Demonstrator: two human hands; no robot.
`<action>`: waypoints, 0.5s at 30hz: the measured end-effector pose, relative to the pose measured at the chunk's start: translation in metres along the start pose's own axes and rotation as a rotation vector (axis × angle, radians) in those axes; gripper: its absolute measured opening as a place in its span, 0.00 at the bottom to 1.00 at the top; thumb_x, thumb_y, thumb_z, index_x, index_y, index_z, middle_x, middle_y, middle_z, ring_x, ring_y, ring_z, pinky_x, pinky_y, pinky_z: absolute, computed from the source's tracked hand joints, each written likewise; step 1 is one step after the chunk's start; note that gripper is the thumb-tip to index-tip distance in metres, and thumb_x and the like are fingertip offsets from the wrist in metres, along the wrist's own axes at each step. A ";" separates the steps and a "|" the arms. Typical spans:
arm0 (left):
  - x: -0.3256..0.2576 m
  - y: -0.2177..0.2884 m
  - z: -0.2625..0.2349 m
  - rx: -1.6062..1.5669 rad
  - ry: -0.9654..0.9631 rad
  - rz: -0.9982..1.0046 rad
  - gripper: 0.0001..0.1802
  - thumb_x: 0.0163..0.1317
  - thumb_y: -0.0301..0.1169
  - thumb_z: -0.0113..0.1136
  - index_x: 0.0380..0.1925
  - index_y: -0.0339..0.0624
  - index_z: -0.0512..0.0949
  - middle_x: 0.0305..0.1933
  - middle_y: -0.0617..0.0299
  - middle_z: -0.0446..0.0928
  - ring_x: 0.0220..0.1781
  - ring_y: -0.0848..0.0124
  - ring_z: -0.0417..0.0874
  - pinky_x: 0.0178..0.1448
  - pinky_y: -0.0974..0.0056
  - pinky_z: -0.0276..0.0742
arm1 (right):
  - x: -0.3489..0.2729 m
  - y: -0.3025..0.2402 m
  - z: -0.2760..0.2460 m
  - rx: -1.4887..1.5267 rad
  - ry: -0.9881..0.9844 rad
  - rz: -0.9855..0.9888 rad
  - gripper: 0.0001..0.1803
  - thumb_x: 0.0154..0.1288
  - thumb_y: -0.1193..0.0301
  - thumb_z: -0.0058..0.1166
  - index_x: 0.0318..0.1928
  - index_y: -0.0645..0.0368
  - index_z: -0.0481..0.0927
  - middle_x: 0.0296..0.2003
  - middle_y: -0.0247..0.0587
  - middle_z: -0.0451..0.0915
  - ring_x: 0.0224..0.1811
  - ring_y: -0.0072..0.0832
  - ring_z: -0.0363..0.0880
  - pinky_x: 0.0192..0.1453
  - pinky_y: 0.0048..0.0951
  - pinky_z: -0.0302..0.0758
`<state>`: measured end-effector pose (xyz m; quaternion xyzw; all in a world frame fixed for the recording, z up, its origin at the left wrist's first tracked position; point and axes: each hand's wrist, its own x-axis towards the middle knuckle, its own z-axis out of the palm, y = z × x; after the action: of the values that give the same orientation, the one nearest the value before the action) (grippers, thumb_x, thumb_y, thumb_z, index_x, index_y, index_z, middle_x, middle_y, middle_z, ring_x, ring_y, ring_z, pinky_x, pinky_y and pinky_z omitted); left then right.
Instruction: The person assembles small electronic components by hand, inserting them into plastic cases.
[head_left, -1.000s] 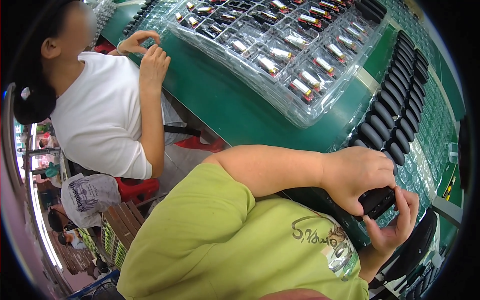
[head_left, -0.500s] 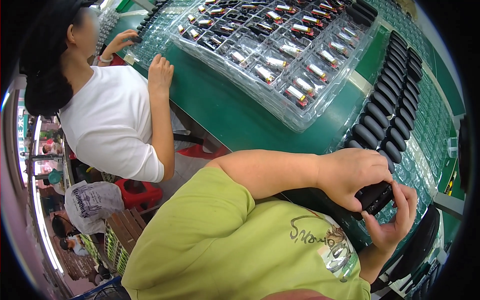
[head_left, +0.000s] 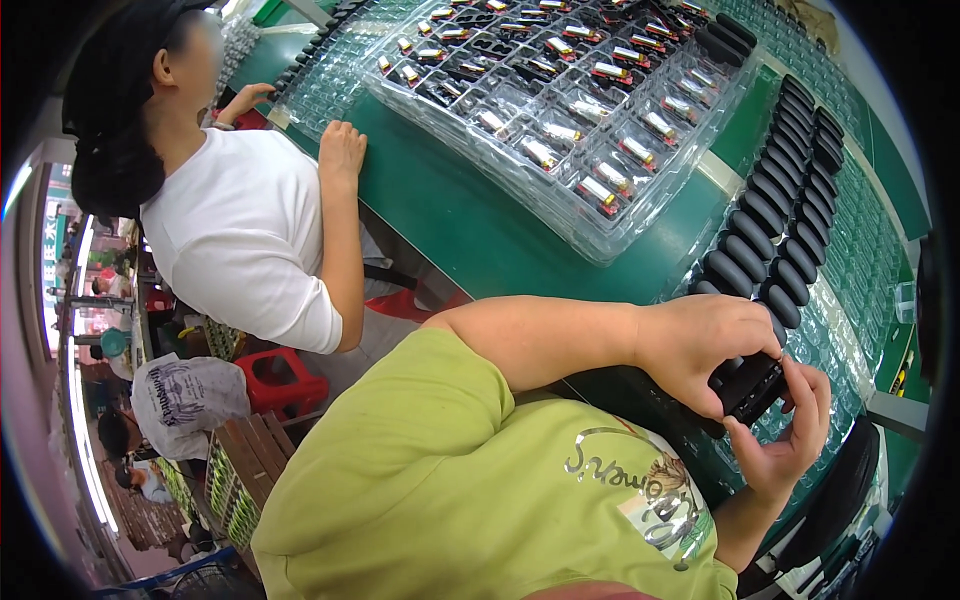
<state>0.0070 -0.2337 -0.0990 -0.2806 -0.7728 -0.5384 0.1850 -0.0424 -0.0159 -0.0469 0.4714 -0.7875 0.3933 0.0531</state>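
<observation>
Both my hands hold a small black plastic case (head_left: pixel 754 392) between them, above the work surface at the right. From the left my left hand (head_left: pixel 705 348) curls round it, thumb on the near side and fingers over the far side. My right hand (head_left: pixel 785 428) pinches the case's right end between thumb and fingers. Part of the case is covered by my fingers, so its inside cannot be made out. Just beyond my hands, rows of dark oval cases (head_left: pixel 748 237) stand on a clear bubbled plastic tray (head_left: pixel 862 230).
A stacked clear compartment tray (head_left: pixel 600 245) with small silver-and-red parts lies on the green table (head_left: pixel 440 225). At the left sits a co-worker in white (head_left: pixel 245 235), one hand resting at the table edge. A red stool (head_left: pixel 283 380) stands behind.
The view has shifted slightly, so the co-worker and tray appear a little further right. Both my hands keep their hold on the black case, with barely any movement.
</observation>
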 end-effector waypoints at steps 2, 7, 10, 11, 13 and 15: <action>0.000 0.001 0.001 -0.018 -0.012 -0.022 0.37 0.37 0.34 0.78 0.52 0.38 0.75 0.45 0.52 0.76 0.46 0.52 0.80 0.49 0.54 0.78 | -0.001 0.001 -0.001 0.007 -0.007 0.002 0.42 0.36 0.62 0.76 0.56 0.66 0.81 0.42 0.42 0.78 0.38 0.30 0.72 0.35 0.27 0.64; 0.001 -0.003 -0.005 0.017 0.026 0.065 0.36 0.36 0.35 0.78 0.50 0.40 0.75 0.43 0.53 0.76 0.43 0.53 0.80 0.46 0.55 0.77 | 0.004 0.001 0.001 0.060 -0.031 0.032 0.41 0.37 0.61 0.77 0.56 0.65 0.80 0.42 0.41 0.77 0.39 0.30 0.72 0.36 0.27 0.64; 0.001 -0.001 -0.002 -0.005 -0.013 -0.001 0.35 0.36 0.35 0.78 0.49 0.40 0.75 0.41 0.53 0.76 0.42 0.54 0.80 0.43 0.55 0.77 | 0.003 -0.001 -0.002 0.044 -0.034 0.036 0.41 0.37 0.61 0.76 0.56 0.64 0.80 0.42 0.41 0.77 0.40 0.30 0.72 0.36 0.27 0.65; 0.002 0.000 -0.003 0.005 -0.018 -0.001 0.35 0.36 0.35 0.78 0.49 0.40 0.75 0.41 0.53 0.76 0.42 0.54 0.80 0.43 0.55 0.77 | 0.002 -0.001 -0.002 0.050 -0.026 0.031 0.41 0.37 0.61 0.76 0.56 0.64 0.80 0.42 0.41 0.77 0.40 0.30 0.72 0.36 0.27 0.65; 0.002 0.001 -0.002 0.005 -0.022 -0.008 0.35 0.37 0.35 0.78 0.49 0.40 0.75 0.41 0.54 0.75 0.41 0.54 0.79 0.42 0.55 0.76 | 0.002 0.001 -0.002 0.040 -0.035 0.038 0.41 0.36 0.62 0.76 0.56 0.64 0.80 0.42 0.41 0.77 0.40 0.31 0.72 0.36 0.28 0.65; 0.000 -0.003 0.000 0.012 -0.018 -0.010 0.35 0.37 0.35 0.77 0.49 0.40 0.75 0.41 0.54 0.75 0.42 0.54 0.79 0.43 0.55 0.76 | 0.002 0.001 0.000 0.035 -0.028 0.036 0.41 0.36 0.63 0.76 0.56 0.64 0.80 0.42 0.41 0.77 0.40 0.31 0.72 0.36 0.28 0.65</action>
<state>0.0050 -0.2339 -0.1011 -0.2804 -0.7791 -0.5320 0.1769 -0.0441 -0.0172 -0.0464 0.4634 -0.7898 0.4010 0.0265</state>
